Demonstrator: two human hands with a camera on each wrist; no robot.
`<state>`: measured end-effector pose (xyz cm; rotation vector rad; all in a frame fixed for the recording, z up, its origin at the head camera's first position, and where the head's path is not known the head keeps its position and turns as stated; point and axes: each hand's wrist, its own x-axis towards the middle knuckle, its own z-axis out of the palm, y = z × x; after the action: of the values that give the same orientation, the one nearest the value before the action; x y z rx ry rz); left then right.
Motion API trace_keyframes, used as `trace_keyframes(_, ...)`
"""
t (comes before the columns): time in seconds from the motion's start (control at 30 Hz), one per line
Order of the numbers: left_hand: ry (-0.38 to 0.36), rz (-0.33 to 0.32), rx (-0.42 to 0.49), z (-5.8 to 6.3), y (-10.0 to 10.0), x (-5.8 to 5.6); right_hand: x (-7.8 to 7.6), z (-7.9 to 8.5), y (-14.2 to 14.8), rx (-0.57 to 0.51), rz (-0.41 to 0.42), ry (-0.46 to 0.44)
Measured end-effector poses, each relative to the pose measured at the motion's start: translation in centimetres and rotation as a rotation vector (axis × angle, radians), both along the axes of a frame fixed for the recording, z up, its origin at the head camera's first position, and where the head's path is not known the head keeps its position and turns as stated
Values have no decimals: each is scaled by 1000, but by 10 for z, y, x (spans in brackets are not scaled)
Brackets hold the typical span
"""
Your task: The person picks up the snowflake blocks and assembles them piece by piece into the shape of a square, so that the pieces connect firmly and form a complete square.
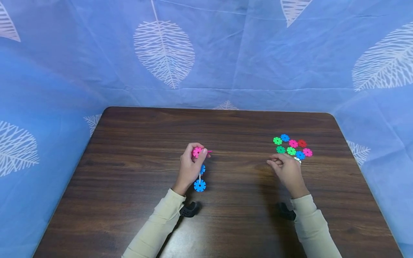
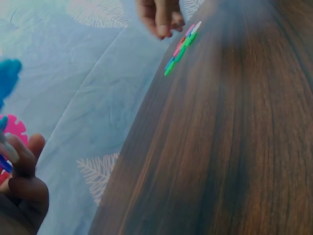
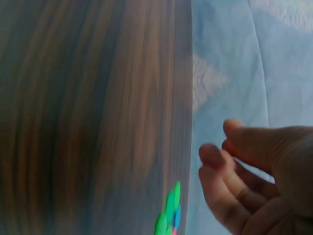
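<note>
In the head view my left hand (image 1: pixel 188 170) grips a joined string of notched plastic discs. A pink disc (image 1: pixel 196 152) shows between finger and thumb, and a blue disc (image 1: pixel 199 185) hangs at the lower end beside an edge-on white disc (image 1: pixel 200 176). Part of the string is hidden by the hand. The left wrist view shows only some of it, a blurred blue piece (image 2: pixel 7 81) among them. My right hand (image 1: pixel 288 172) hovers just in front of the loose discs (image 1: pixel 291 151), fingers loosely bent, thumb and forefinger apart with nothing visible between them.
The loose discs are green, blue, pink, red and white; the white disc (image 1: pixel 298 160) is partly covered by the right hand. They lie on a dark wooden table (image 1: pixel 238 204). Behind its far edge hangs a blue cloth (image 1: pixel 219 64) with white leaf prints.
</note>
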<state>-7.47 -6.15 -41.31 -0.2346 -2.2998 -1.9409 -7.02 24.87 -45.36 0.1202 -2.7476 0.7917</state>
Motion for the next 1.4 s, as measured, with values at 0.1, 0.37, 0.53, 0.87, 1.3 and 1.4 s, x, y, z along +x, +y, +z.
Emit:
trace_keyframes(0.1,-16,-11,-28,3,-2,1,1,0,17,16,-95,-13)
trace_keyframes(0.37,-40,-30,-33,7,-4,0,2,-1,51,-78,-419,-190)
trace_keyframes(0.53,-52,-36,-26,8,-5,-1,5,-9,62,-117,-518,-244)
trace_keyframes(0.87,-63,-15,-32,7,-6,-1,1,-17,68,-114,-533,-286)
trace_keyframes(1.3,-50,-5,-20,6,-10,-3,-1,-16,71,-143,-561,-357)
trace_keyframes(1.4,-51,-6,-15,6,-11,-3,-1,-15,73,-174,-586,-393)
